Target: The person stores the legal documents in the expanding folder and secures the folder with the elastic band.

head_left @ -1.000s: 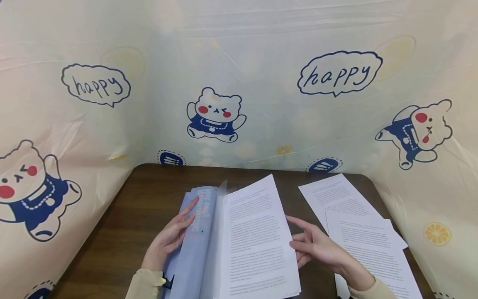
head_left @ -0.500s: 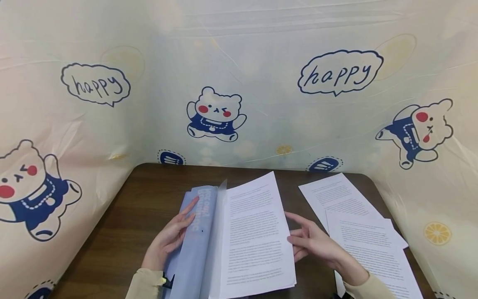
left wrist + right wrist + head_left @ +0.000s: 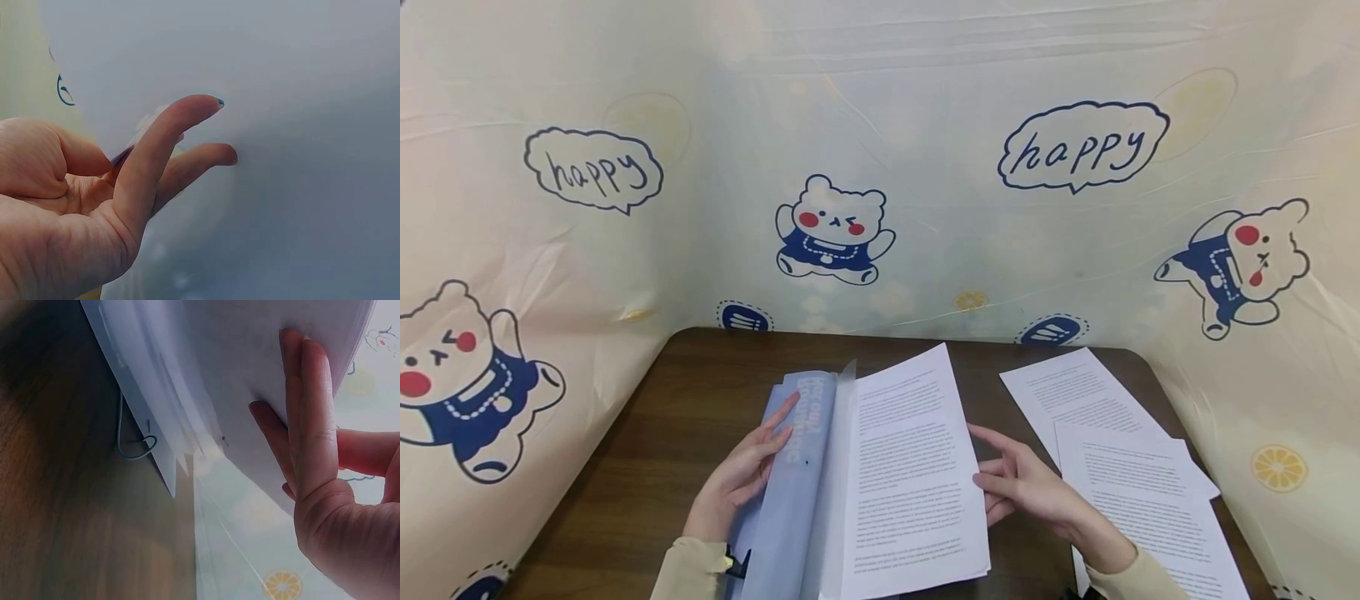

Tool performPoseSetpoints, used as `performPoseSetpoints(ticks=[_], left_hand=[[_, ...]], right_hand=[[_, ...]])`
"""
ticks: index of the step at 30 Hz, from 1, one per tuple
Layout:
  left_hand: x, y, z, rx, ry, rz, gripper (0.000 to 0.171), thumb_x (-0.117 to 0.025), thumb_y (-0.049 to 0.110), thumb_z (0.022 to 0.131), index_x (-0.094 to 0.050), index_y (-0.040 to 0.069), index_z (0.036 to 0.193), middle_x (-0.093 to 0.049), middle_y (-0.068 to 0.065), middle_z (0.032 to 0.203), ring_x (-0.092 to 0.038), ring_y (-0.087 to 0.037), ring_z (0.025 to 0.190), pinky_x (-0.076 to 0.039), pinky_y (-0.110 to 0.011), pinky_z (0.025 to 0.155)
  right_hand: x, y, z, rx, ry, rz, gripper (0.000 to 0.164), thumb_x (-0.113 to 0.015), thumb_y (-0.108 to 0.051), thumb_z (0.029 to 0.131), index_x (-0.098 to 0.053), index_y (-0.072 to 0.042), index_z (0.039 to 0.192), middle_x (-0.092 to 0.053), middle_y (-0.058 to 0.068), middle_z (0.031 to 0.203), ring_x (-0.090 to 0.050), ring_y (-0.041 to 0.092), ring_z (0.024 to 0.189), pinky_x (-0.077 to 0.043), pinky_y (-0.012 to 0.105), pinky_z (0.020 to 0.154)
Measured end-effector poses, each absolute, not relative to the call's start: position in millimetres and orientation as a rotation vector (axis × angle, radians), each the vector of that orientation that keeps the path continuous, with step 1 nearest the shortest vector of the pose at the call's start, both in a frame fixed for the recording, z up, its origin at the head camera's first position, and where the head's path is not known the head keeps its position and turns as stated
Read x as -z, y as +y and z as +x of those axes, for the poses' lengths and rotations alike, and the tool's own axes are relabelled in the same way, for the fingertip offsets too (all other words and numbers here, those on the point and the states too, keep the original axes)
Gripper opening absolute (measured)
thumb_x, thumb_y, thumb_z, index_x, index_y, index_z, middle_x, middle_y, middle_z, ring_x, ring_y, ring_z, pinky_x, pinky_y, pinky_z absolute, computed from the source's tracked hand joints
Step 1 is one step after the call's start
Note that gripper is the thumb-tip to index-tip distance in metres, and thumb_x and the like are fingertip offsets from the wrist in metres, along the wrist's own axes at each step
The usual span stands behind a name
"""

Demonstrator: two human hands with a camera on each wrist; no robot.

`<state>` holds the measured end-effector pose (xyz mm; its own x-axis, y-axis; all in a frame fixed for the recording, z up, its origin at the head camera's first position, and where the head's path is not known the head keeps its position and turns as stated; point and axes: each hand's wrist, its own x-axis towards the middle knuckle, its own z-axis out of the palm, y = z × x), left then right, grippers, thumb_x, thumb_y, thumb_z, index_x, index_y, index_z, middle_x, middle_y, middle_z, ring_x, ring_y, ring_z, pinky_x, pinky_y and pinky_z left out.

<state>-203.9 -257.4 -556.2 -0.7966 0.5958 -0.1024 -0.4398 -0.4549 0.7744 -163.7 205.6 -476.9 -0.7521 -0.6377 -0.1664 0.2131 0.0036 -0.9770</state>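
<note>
A blue folder (image 3: 793, 500) with pale lettering stands open in the middle of the table. My left hand (image 3: 733, 479) grips its cover from the left; in the left wrist view the thumb (image 3: 87, 153) presses on the cover's edge while two fingers lie along the pale sheet. Inside is a translucent pocket (image 3: 827, 525), with a stack of printed sheets (image 3: 917, 475) standing against it. My right hand (image 3: 1037, 487) pinches the stack's right edge, thumb in front. From the right wrist view, the other fingers (image 3: 319, 412) support the sheets' back.
Several loose printed pages (image 3: 1142, 475) overlap on the right of the brown table (image 3: 625, 467), beside my right forearm. A patterned curtain (image 3: 940, 183) with bears surrounds the table at the back and sides. A thin grey loop (image 3: 134, 447) shows by the folder's edge.
My right hand has shifted a little left and up, bringing the sheets closer to the folder; their lower edge has risen slightly. The left hand keeps its place on the cover.
</note>
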Motion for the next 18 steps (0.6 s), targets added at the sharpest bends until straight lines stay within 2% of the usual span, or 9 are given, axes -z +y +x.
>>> performPoseSetpoints(ticks=[11, 18], left_hand=[[551.3, -254.7, -202.5, -2.217, 1.232, 0.236, 0.068, -0.028, 0.012, 0.122, 0.006, 0.034, 0.177, -0.073, 0.007, 0.140, -0.078, -0.007, 0.116, -0.061, -0.017, 0.093], [550.1, -254.4, -202.7, -2.210, 1.243, 0.250, 0.068, -0.027, 0.011, 0.122, 0.006, 0.034, 0.177, -0.073, 0.006, 0.137, -0.079, -0.008, 0.115, -0.062, -0.018, 0.092]], right_hand=[[480.1, 189.7, -164.0, 1.783, 1.672, -0.450, 0.082, -0.057, 0.003, 0.108, -0.004, 0.009, 0.171, -0.075, 0.038, 0.120, -0.083, 0.014, 0.076, -0.070, 0.033, 0.070], [483.9, 181.4, -163.6, 1.783, 1.661, -0.468, 0.082, -0.056, 0.005, 0.108, -0.004, 0.009, 0.171, -0.072, 0.044, 0.122, -0.084, 0.016, 0.077, -0.070, 0.036, 0.071]])
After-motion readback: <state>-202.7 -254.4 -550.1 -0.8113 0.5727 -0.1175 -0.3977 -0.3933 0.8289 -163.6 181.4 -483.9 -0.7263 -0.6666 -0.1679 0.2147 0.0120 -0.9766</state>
